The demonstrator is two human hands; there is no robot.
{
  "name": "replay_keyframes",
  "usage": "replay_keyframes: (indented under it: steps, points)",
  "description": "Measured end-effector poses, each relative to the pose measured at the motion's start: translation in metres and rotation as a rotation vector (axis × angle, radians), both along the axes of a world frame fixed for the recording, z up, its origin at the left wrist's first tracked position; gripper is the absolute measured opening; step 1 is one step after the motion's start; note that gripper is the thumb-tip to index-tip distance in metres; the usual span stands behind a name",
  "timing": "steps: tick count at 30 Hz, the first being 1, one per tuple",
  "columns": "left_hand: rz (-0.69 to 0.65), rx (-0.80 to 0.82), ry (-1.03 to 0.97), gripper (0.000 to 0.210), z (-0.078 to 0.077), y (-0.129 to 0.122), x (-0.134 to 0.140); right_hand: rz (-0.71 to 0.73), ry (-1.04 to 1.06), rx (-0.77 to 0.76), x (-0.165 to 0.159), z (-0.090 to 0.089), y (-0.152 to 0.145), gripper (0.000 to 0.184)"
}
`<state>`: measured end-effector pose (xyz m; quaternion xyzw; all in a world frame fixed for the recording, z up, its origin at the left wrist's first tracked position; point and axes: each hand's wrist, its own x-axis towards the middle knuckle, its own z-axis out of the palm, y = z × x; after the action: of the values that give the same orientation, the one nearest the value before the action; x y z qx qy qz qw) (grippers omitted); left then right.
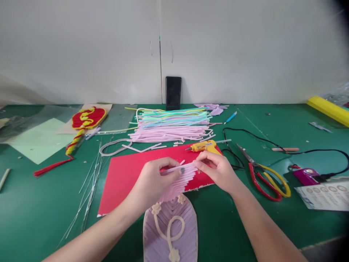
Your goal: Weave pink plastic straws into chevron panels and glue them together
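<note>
My left hand (155, 180) is closed on a pale pink ribbed piece (177, 189) built from rows of chenille stems laid side by side. Its upper edge runs between thumb and fingers. At the right end of that edge, the fingertips of my right hand (216, 169) pinch the tip of a pink stem. Under both hands lies a red board (127, 178). Nearer me is a lilac oval panel (182, 236) with cream flowers and a looped stem on it. A yellow glue gun (205, 146) rests just beyond my right hand.
Bundled pink and pastel chenille stems (171, 133) lie behind the board, before an upright black phone (173, 92). Red-and-yellow-handled scissors (267, 178) and a purple device (307, 176) with a black cable are to the right. Thin wires (92, 185) and a red-yellow tasselled fan (88, 118) lie left.
</note>
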<state>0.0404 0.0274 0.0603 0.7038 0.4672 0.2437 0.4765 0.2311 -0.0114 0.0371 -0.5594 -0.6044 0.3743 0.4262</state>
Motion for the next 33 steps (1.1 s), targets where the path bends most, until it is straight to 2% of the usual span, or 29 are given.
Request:
replay_keyframes:
  steps: [5, 7, 8, 10, 12, 14, 17, 20, 21, 24, 27, 33]
  points:
    - [0.005, 0.011, 0.006, 0.014, -0.001, 0.001, 0.000, 0.016, 0.017, -0.002, -0.002, 0.003, 0.000, 0.018]
    - [0.018, 0.020, 0.008, 0.014, -0.002, 0.002, -0.001, -0.021, 0.020, -0.002, 0.000, 0.002, 0.002, 0.022]
    - [0.031, 0.022, 0.012, 0.014, -0.002, 0.003, -0.001, -0.081, 0.005, 0.006, 0.003, 0.000, 0.003, 0.025]
    - [0.063, 0.019, 0.022, 0.013, -0.003, 0.004, -0.002, -0.287, -0.091, 0.052, 0.013, -0.007, 0.007, 0.027]
    - [0.086, 0.010, 0.015, 0.013, -0.007, 0.007, -0.002, -0.532, -0.337, 0.158, 0.026, -0.017, 0.011, 0.024]
    - [0.091, -0.012, -0.023, 0.015, -0.013, 0.012, -0.003, -0.640, -0.573, 0.192, 0.041, -0.028, 0.014, 0.024]
    - [0.103, -0.098, -0.143, 0.022, -0.028, 0.022, -0.004, -0.622, -0.742, 0.043, 0.056, -0.042, 0.014, 0.031]
    - [0.196, -0.180, -0.269, 0.027, -0.044, 0.032, -0.006, -0.544, -0.788, -0.103, 0.059, -0.047, 0.013, 0.030]
    - [0.226, -0.152, -0.298, 0.027, -0.048, 0.034, -0.007, -0.519, -0.785, -0.125, 0.059, -0.047, 0.012, 0.029]
    - [0.246, -0.090, -0.345, 0.027, -0.056, 0.037, -0.009, -0.460, -0.770, -0.142, 0.056, -0.045, 0.013, 0.025]
    - [0.217, -0.100, -0.351, 0.026, -0.059, 0.037, -0.009, -0.454, -0.793, -0.126, 0.054, -0.043, 0.014, 0.025]
    - [0.201, -0.106, -0.369, 0.026, -0.061, 0.039, -0.009, -0.636, -0.846, -0.078, 0.062, -0.041, 0.015, 0.027]
